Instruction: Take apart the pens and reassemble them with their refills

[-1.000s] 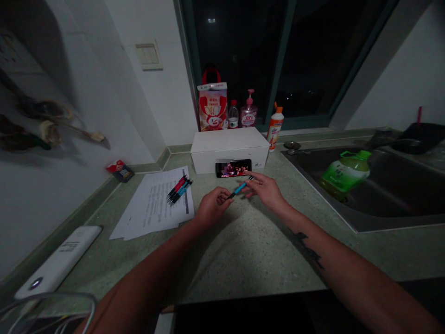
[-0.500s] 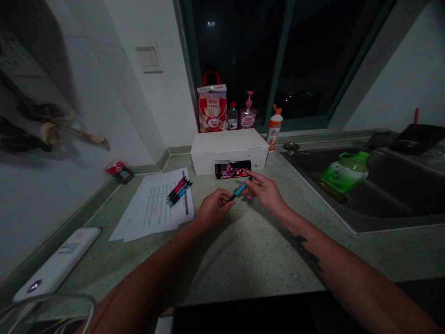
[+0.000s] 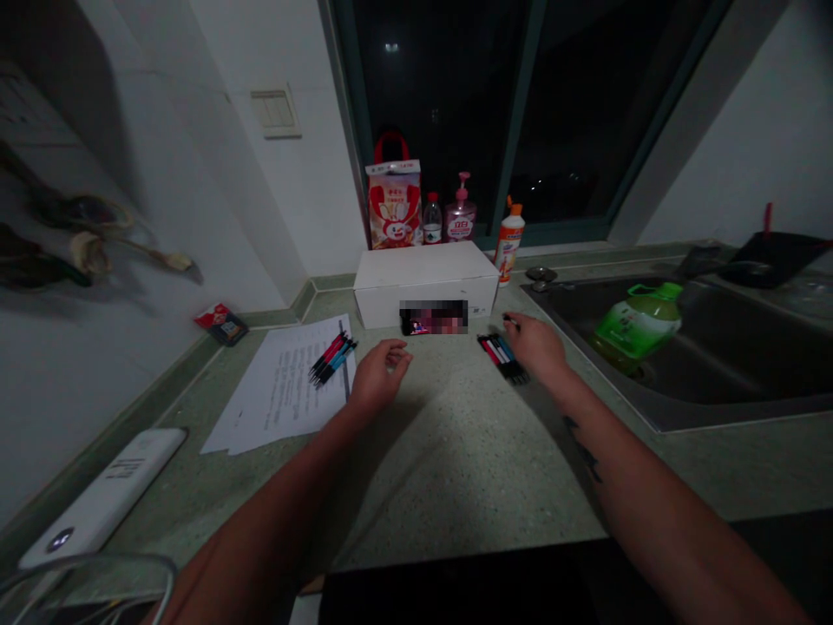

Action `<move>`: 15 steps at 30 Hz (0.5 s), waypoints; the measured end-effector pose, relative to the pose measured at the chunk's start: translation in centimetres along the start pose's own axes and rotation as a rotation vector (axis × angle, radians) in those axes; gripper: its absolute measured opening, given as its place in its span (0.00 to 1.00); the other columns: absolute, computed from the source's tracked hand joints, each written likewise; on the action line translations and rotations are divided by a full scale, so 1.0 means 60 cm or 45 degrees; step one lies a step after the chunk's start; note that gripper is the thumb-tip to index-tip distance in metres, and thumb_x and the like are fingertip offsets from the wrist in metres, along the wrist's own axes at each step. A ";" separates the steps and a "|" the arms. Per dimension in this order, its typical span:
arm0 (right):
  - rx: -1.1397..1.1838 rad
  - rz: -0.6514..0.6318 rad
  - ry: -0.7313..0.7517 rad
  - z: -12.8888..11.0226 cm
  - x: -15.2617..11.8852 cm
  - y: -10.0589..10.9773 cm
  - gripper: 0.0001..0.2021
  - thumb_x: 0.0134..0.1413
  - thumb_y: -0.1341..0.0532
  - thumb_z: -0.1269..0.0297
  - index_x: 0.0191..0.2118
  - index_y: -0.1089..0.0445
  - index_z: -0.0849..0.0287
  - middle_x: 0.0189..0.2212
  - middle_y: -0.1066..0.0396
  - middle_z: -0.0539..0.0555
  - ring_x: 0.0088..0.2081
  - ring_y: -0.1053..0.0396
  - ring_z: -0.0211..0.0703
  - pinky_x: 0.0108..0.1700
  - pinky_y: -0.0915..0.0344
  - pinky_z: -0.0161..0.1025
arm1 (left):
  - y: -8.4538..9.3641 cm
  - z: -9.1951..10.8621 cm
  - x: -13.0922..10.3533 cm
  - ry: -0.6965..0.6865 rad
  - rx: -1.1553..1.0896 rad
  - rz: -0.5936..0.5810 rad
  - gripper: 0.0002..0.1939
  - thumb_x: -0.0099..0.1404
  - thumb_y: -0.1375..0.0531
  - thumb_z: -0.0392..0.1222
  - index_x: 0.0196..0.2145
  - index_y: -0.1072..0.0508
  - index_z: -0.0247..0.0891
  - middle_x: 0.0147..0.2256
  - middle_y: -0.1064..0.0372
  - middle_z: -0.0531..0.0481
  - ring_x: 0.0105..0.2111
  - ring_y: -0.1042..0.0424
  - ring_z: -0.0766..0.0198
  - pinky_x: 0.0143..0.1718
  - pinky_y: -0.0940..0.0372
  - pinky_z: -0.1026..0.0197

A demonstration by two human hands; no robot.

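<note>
My right hand [image 3: 537,347] is closed at the right end of a row of pens [image 3: 498,354] lying on the counter. Its fingers pinch a pen [image 3: 511,322], of which only a dark end shows; the palm hides the rest. Over the counter, just right of the printed sheets, my left hand [image 3: 381,373] holds nothing, its fingers loosely bent and apart from the thumb. Beside it, a second bunch of pens [image 3: 331,358] with pink and blue barrels rests on the sheets [image 3: 283,391]. A phone [image 3: 416,325] leans against the white box [image 3: 423,269], its screen partly blurred out.
Right of the counter [image 3: 455,469] is a sink [image 3: 735,347] with a green-labelled jug [image 3: 641,323] in it. Behind the box stand a red bag [image 3: 395,208], a pump bottle [image 3: 461,213] and an orange-capped bottle [image 3: 509,243]. A white device [image 3: 108,495] lies at left.
My hands have moved apart: the right one went right with the pen to the row, uncovering it, while the left let go and drew back left.
</note>
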State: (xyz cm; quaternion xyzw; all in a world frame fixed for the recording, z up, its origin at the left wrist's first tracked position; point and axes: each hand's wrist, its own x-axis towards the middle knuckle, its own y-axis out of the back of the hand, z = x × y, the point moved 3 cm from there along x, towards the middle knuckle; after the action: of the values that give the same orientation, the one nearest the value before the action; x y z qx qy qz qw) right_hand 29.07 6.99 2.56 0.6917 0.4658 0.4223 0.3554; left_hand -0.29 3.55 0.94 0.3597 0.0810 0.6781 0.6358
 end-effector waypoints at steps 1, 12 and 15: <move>-0.088 -0.029 -0.040 0.011 0.005 -0.001 0.21 0.66 0.49 0.61 0.58 0.29 0.60 0.50 0.25 0.64 0.50 0.27 0.57 0.49 0.33 0.46 | 0.006 -0.006 0.004 0.007 0.033 0.035 0.13 0.65 0.41 0.44 0.45 0.28 0.38 0.37 0.24 0.47 0.36 0.26 0.61 0.43 0.32 0.56; -0.216 -0.183 -0.028 0.026 0.014 -0.036 0.22 0.66 0.46 0.56 0.58 0.30 0.62 0.53 0.28 0.65 0.52 0.29 0.55 0.49 0.34 0.44 | 0.061 -0.040 0.035 0.126 0.419 0.203 0.16 0.66 0.44 0.44 0.48 0.27 0.34 0.38 0.24 0.43 0.40 0.26 0.55 0.45 0.34 0.55; -0.223 -0.169 -0.022 0.015 0.005 -0.028 0.29 0.63 0.45 0.46 0.59 0.32 0.64 0.52 0.29 0.68 0.51 0.28 0.58 0.47 0.33 0.45 | 0.089 -0.055 0.042 0.207 0.846 0.224 0.18 0.65 0.45 0.44 0.50 0.28 0.33 0.45 0.27 0.36 0.49 0.30 0.46 0.49 0.37 0.49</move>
State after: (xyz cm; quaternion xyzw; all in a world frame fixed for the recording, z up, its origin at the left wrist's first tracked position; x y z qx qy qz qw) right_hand 29.41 7.72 0.82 0.6292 0.4690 0.4309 0.4456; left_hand -6.37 6.07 2.56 0.4973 0.3164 0.6932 0.4148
